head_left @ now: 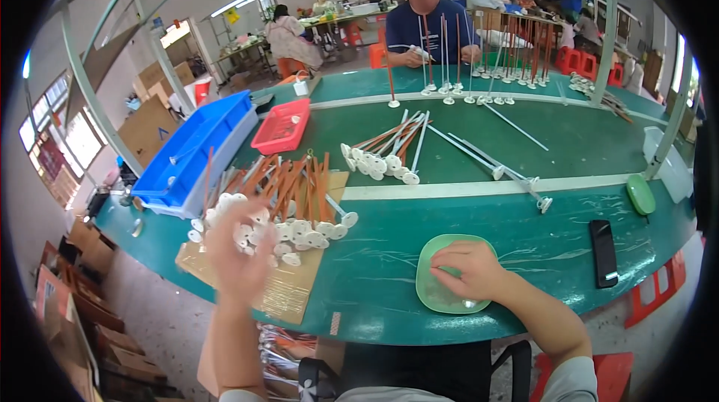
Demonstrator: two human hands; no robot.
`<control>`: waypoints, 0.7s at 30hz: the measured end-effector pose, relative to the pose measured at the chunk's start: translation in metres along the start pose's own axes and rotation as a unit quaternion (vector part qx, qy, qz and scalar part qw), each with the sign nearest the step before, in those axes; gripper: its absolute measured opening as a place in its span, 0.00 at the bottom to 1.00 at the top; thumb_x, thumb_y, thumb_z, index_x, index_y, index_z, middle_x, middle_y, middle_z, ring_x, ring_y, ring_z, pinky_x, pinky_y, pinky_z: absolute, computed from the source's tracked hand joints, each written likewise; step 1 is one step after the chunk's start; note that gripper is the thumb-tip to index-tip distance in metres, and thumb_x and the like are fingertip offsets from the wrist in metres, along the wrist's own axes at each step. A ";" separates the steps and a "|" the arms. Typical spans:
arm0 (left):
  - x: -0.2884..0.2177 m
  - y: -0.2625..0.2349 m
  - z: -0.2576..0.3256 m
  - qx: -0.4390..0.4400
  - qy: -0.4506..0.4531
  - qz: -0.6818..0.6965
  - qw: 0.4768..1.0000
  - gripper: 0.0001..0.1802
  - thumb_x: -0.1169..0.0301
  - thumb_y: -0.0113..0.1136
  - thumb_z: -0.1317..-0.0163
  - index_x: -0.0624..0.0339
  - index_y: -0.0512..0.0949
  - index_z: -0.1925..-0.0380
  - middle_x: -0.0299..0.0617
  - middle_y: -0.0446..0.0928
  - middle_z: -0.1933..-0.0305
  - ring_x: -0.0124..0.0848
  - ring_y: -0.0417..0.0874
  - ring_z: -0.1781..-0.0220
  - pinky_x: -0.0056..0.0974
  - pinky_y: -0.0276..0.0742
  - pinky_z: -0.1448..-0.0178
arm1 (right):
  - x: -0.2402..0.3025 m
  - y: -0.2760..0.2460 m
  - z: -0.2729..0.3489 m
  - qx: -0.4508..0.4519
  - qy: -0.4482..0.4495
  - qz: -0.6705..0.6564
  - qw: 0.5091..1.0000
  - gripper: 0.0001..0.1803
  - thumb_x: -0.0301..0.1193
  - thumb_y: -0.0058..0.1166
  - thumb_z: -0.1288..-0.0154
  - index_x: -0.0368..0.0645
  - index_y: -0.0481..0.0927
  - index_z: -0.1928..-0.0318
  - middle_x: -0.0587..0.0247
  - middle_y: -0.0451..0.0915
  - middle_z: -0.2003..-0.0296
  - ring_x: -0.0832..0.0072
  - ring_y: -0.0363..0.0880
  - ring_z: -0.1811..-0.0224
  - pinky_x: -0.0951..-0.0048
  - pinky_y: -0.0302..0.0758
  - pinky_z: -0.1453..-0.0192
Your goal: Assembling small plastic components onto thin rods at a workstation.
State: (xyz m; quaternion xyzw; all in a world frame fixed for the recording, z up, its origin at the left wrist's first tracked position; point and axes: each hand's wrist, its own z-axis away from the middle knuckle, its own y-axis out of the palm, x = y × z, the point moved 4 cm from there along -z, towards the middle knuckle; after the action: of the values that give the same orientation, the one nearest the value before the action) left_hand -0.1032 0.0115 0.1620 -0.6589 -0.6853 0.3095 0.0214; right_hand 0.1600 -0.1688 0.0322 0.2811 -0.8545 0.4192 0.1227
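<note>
My left hand [238,251] is blurred, fingers spread, hovering over a heap of brown and white rods with round white bases [278,203] lying on a cardboard sheet [288,293]. It holds nothing that I can make out. My right hand [468,267] rests with curled fingers on a light green lid-like dish [438,293] near the green table's front edge; whether it pinches something small is unclear. A second heap of rods [389,151] lies farther out at the table's middle.
Stacked blue trays [198,147] and a red basket [283,126] stand at left. A black phone [603,252] and a green lid [640,194] lie at right. Upright rods [479,58] stand before a person in blue [427,24] across the table. Cardboard boxes sit on the floor at left.
</note>
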 end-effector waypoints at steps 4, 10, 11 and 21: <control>-0.033 0.117 0.021 0.114 0.056 0.301 0.945 0.08 0.78 0.64 0.42 0.64 0.79 0.80 0.43 0.81 0.79 0.30 0.80 0.78 0.32 0.72 0.72 | -0.002 -0.002 -0.014 0.016 0.036 0.012 0.999 0.05 0.27 0.64 0.43 0.43 0.84 0.66 0.59 0.85 0.68 0.62 0.85 0.66 0.66 0.81 0.63; 0.051 0.236 0.059 0.099 -0.184 0.268 0.940 0.17 0.70 0.67 0.38 0.63 0.77 0.84 0.36 0.77 0.84 0.18 0.74 0.82 0.30 0.68 0.76 | -0.023 -0.011 -0.054 0.045 0.136 0.009 0.990 0.03 0.27 0.62 0.42 0.42 0.84 0.66 0.57 0.84 0.70 0.63 0.85 0.69 0.67 0.80 0.65; 0.054 0.239 0.064 0.099 -0.188 0.271 0.939 0.17 0.70 0.67 0.38 0.63 0.77 0.84 0.36 0.77 0.84 0.18 0.74 0.82 0.30 0.68 0.76 | -0.032 -0.014 -0.063 0.054 0.141 0.041 0.988 0.04 0.27 0.63 0.42 0.41 0.84 0.66 0.57 0.84 0.70 0.65 0.85 0.70 0.69 0.80 0.66; 0.044 0.239 0.057 0.113 -0.138 0.269 0.946 0.15 0.67 0.68 0.41 0.64 0.78 0.82 0.46 0.75 0.85 0.33 0.74 0.85 0.35 0.69 0.77 | -0.113 0.057 -0.217 -0.033 0.117 0.171 0.978 0.09 0.32 0.61 0.47 0.39 0.85 0.67 0.53 0.83 0.73 0.60 0.83 0.70 0.61 0.78 0.62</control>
State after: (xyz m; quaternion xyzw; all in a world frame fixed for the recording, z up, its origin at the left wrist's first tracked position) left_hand 0.0788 0.0154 -0.0086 -0.7626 -0.4392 0.4676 -0.0832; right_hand 0.2127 0.0729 0.0791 0.0753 -0.8833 0.4352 0.1572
